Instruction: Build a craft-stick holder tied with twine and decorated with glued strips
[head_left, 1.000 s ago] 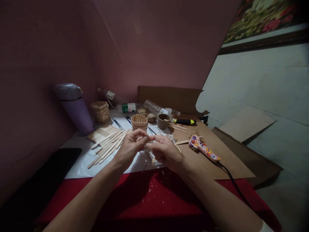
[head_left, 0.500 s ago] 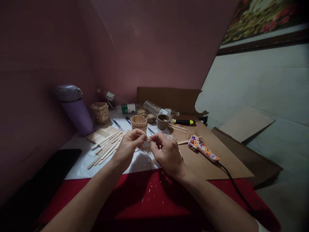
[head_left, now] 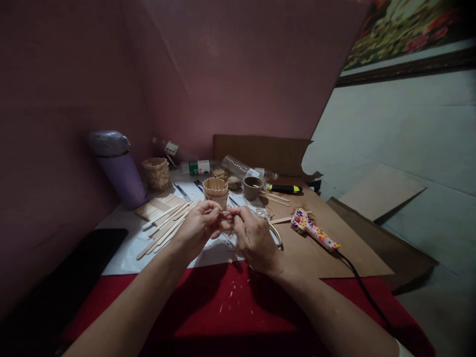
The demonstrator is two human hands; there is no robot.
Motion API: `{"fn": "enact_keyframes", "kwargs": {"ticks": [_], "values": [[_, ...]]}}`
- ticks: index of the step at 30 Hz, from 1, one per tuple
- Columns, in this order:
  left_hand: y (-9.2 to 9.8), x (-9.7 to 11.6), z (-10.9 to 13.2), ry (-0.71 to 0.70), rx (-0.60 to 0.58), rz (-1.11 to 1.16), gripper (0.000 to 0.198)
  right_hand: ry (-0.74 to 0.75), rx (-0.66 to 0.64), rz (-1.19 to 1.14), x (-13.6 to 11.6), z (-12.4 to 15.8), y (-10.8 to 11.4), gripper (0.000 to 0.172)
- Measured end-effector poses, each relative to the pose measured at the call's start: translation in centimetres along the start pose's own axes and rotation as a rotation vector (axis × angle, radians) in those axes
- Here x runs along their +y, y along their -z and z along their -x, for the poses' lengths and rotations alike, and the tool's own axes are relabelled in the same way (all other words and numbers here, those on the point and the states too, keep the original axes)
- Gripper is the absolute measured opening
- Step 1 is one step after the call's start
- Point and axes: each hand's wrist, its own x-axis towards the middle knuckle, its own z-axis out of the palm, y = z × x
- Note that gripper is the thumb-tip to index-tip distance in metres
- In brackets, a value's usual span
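Apparently the left hand (head_left: 199, 225) and right hand (head_left: 257, 240) pinch a thin strand (head_left: 225, 212); light grip, even tension should serve best.

A big purple cup (head_left: 122, 176) is on the left. A flower painting (head_left: 412, 32) hangs on a pale wall (head_left: 405, 129), upper right. A clear bottle (head_left: 199, 167) with a green and white label lies near the middle. Red cloth (head_left: 197, 312) shows at the bottom.

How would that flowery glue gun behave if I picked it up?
The glue gun probably feels stiff, given its firm, bent outline. That angled shape likely keeps it from rolling. Its black cord, trailing across the red cloth, might tug back.
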Motion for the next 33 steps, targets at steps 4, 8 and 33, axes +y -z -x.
{"fn": "enact_keyframes", "kwargs": {"ticks": [4, 8, 33], "values": [[0.1, 0.0, 0.0, 0.016, -0.024, 0.029, 0.013, -0.063, 0.008, -0.028, 0.2, -0.2, -0.1, 0.020], [0.3, -0.3, -0.1, -0.015, -0.041, 0.077, 0.013, -0.151, 0.018, -0.172, 0.1, -0.4, -0.1, 0.012], [0.5, -0.2, -0.2, 0.078, -0.061, 0.136, 0.015, -0.199, -0.043, -0.051, 0.3, 0.5, -1.5, 0.041]]}}
